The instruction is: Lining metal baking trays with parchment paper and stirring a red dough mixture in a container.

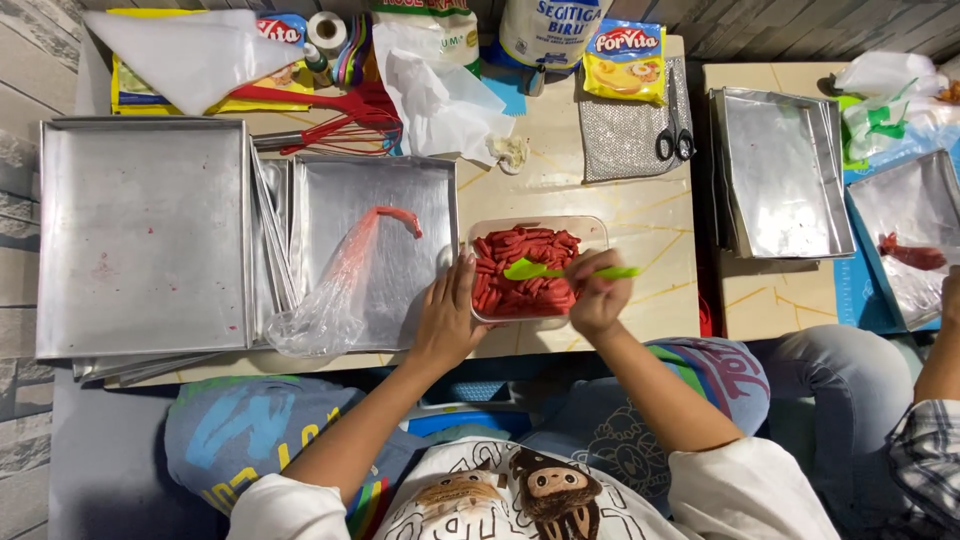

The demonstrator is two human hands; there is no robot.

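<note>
Head view: your left hand (447,318) lies spread and flat against the left wall of the clear tub (590,228), steadying it near the front edge of the desk (640,215). Your right hand (598,297) is closed around the handle of a green spatula (560,270), whose blade rests on the red strips (520,290) that fill the tub.

Left of the tub sits a square metal tray (420,200) with one piping bag (335,295) lying on it, its tip red and its body mostly clear. Further left a larger tray (140,235) tops a stack of trays; you cannot tell how many lie under it. On the second desk (770,300) to your right stands another stack of trays (785,175), and beyond it one tray (920,205) holds a second bag with red filling (912,256); another person's arm (945,350) reaches toward it.

At the back you see one pair of scissors (675,135) on a grey cloth (625,140), one red whisk (335,135), one roll of tape (326,30), and several food packets.
</note>
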